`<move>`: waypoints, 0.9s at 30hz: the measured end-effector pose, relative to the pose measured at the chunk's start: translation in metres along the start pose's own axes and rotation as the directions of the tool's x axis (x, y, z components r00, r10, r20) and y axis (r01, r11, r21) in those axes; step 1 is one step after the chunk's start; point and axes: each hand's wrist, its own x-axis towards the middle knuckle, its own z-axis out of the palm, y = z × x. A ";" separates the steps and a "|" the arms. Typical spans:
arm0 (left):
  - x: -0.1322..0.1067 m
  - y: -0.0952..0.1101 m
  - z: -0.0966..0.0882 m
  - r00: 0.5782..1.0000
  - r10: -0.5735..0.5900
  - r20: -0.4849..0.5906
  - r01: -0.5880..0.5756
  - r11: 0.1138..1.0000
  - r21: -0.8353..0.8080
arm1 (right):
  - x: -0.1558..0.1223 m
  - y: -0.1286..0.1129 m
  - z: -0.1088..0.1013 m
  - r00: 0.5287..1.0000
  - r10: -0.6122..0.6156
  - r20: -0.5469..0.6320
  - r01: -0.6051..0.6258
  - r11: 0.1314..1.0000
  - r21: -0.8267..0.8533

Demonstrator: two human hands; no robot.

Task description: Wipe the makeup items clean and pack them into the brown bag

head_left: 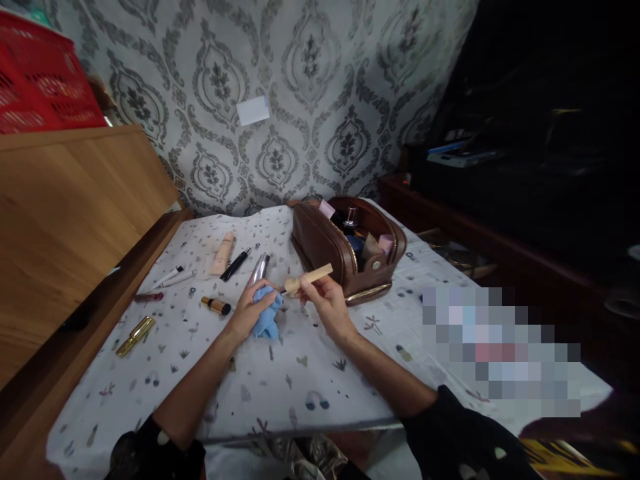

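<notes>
My left hand [247, 310] is closed on a crumpled light-blue cloth [269, 317]. Just beyond its fingers lies a shiny silver tube [261, 269]; whether the hand touches it, I cannot tell. My right hand [327, 303] pinches a slim beige stick-like cosmetic [317, 273], tilted up to the right, with its lower end close to the cloth. Past the right hand stands an unzipped brown leather makeup bag [320, 243], holding several items, among them a bottle with a silver top [351, 217]. Nearest the left forearm is a gold-and-black tube [216, 306].
On the patterned tablecloth [240, 393] lie a peach tube [223, 253], a black pen-like tube [235, 265], a gold tube [135, 336], a dark red tube [149, 297] and white pens [173, 277]. A wooden panel [85, 200] borders the left; a blurred-out patch [495, 350] covers the right.
</notes>
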 end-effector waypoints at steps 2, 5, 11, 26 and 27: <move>0.000 -0.002 0.000 1.000 0.003 -0.010 -0.003 1.000 -0.018 | 0.000 -0.001 0.000 1.000 -0.001 0.002 0.001 1.000 -0.002; -0.001 -0.003 0.002 1.000 -0.014 -0.005 0.014 0.997 -0.070 | 0.000 -0.002 0.000 1.000 -0.010 0.019 0.010 1.000 0.002; -0.003 -0.005 0.009 0.998 -0.059 0.027 0.062 0.990 -0.128 | -0.001 0.004 0.001 0.994 0.037 0.102 -0.039 0.999 0.019; -0.007 0.001 0.006 0.996 0.075 -0.046 -0.071 0.995 0.070 | -0.002 0.008 0.001 0.996 0.009 0.084 -0.008 1.000 -0.016; -0.007 0.000 0.007 0.997 0.065 -0.046 -0.062 0.996 0.069 | -0.003 0.007 0.001 0.995 0.010 0.095 -0.009 1.000 -0.012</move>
